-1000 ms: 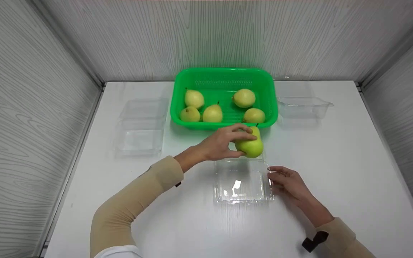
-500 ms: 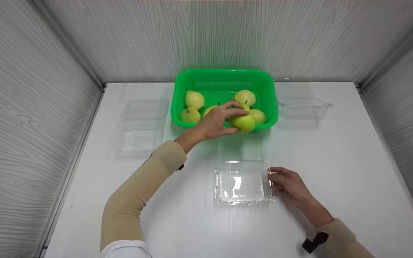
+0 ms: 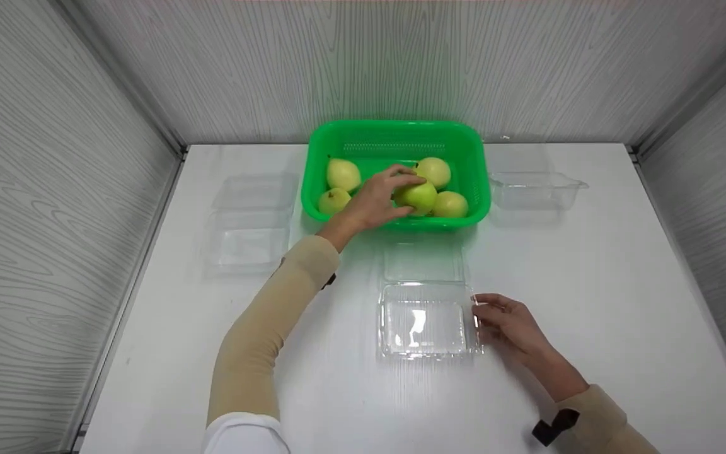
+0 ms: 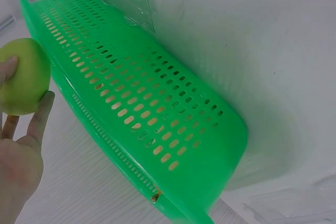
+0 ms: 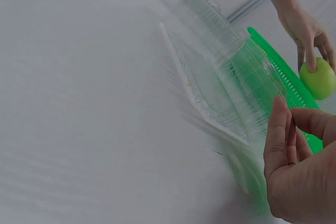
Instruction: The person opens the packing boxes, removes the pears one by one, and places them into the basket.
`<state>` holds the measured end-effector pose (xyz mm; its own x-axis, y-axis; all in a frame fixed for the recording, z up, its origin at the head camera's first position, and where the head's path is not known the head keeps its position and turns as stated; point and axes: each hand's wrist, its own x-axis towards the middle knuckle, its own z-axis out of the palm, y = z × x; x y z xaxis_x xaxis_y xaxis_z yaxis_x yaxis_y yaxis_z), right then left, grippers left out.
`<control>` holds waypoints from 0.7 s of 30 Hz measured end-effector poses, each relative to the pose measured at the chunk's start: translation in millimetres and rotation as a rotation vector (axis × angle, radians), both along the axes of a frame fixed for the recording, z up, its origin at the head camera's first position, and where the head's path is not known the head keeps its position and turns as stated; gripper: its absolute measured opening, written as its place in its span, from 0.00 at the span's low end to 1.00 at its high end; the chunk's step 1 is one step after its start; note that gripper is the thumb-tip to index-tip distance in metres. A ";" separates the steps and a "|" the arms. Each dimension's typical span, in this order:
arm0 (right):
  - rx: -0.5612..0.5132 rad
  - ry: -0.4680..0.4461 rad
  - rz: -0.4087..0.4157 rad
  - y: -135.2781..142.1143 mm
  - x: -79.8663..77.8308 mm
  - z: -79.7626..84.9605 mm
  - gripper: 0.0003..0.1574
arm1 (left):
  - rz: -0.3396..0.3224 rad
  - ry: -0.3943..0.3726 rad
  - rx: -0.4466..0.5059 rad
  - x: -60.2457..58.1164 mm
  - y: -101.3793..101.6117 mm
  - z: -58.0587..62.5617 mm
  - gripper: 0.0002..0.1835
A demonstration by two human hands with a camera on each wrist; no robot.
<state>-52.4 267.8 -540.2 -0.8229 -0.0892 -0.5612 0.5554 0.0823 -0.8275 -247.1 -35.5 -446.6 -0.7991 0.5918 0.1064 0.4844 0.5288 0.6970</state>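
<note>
My left hand (image 3: pixel 372 200) grips a bright green pear (image 3: pixel 418 197) from its left side, fingers over the top and thumb below. In the head view it hangs over the green basket (image 3: pixel 481 157), overlapping the paler yellow pears (image 3: pixel 450 204) inside. The left wrist view has the held pear (image 4: pixel 29 80) up by the basket's rim. On the table in front of the basket, a clear plastic clamshell box (image 3: pixel 425 325) lies with its lid folded back. My right hand (image 3: pixel 514 328) pinches the box's right rim between thumb and fingers, as the right wrist view shows.
A second clear clamshell box (image 3: pixel 246 246) lies opened out at the left of the table. Another clear plastic box (image 3: pixel 536 189) stands right of the basket. Grey wood-grain walls (image 3: pixel 401 69) bound the table at the back and both sides.
My left hand has carried the green pear back and slightly left, from above the folded-back lid to over the basket. My right hand has stayed at the box's rim.
</note>
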 end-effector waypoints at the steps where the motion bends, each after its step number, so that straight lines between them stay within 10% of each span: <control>1: 0.000 -0.001 -0.003 0.0 -0.1 0.3 0.33 | 0.006 -0.001 -0.015 -2.5 1.0 -0.8 0.28; 21: -0.039 0.004 -0.015 1.4 0.4 -0.9 0.31 | 0.045 -0.024 -0.222 -27.3 15.4 -23.4 0.30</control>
